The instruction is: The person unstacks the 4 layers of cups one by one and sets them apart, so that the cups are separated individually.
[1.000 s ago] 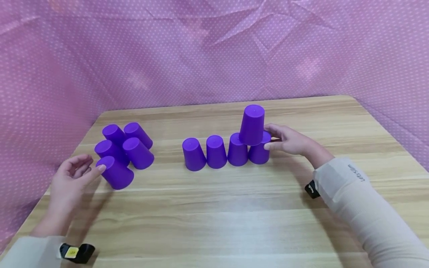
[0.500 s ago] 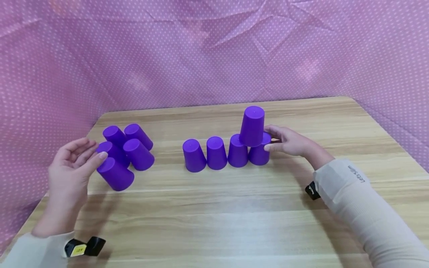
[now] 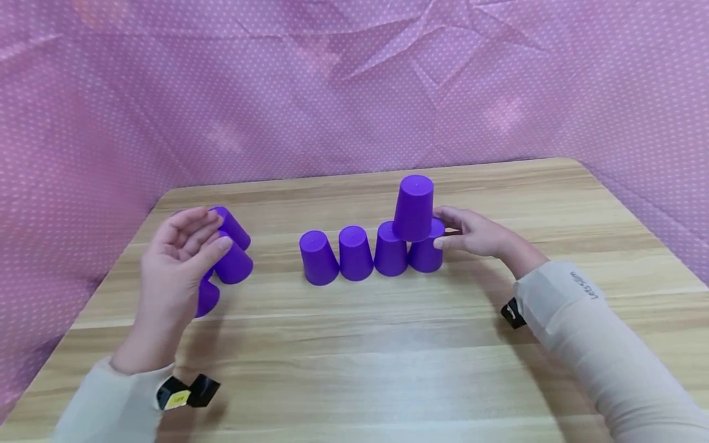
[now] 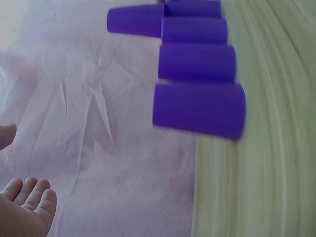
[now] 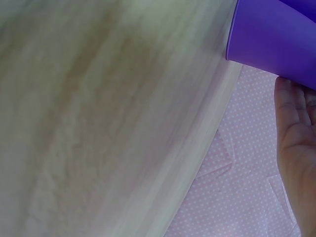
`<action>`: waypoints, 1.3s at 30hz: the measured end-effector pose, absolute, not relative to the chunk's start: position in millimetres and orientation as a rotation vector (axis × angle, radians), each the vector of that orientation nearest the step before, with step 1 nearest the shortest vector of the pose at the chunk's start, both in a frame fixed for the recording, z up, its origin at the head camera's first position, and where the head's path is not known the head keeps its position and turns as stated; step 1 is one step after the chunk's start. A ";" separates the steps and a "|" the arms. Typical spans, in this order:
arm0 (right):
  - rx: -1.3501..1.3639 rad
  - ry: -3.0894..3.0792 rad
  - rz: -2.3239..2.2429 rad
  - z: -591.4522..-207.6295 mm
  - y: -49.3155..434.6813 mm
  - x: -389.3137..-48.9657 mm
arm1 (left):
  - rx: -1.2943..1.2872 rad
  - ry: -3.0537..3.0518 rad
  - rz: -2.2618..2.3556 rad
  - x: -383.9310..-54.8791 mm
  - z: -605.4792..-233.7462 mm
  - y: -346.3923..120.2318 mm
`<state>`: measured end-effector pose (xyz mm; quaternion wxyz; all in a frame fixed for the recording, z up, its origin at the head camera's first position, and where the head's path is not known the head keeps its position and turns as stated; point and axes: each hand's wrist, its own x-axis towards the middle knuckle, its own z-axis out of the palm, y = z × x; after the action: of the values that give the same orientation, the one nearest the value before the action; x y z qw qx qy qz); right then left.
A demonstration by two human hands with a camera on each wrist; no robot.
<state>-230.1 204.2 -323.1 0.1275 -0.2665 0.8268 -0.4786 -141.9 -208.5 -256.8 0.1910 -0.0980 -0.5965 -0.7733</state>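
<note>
Upside-down purple cups stand on the table in the head view. A row of them includes the leftmost cup (image 3: 320,261) and the rightmost cup (image 3: 425,257). One upper cup (image 3: 414,210) rests across the two right-hand cups of that row. My right hand (image 3: 477,232) touches the side of the rightmost cup, its thumb near the front and its fingers extended along the far side. My left hand (image 3: 174,264) is raised with relaxed fingers and nothing in it. It overlaps the left cluster of cups, hiding part of it; one cluster cup (image 3: 235,266) shows beyond the thumb.
The wood-grain table (image 3: 354,344) has a rounded far corner. A pink dotted cloth (image 3: 310,92) hangs behind it and down both sides. Each sleeved wrist carries a black device, the left one (image 3: 188,392) bearing a yellow label.
My left hand has left the nearest cup of the left cluster, rising and moving right in front of the cluster. The right hand and the stacked cups keep their places.
</note>
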 end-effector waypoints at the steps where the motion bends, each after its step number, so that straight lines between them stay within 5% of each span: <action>1: -0.774 2.409 -1.390 -322.7 204.4 -229.6 | -0.278 -1.695 -2.165 -142.8 -256.3 -203.0; 39: -0.763 2.377 -1.430 -327.6 203.7 -233.7 | -0.557 -2.330 -2.127 -208.5 -271.2 -43.2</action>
<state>-233.7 203.7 -327.6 0.1319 -0.2629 0.8191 -0.4926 -208.5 -43.2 -271.2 -0.0311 -0.1739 -0.7270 -0.6635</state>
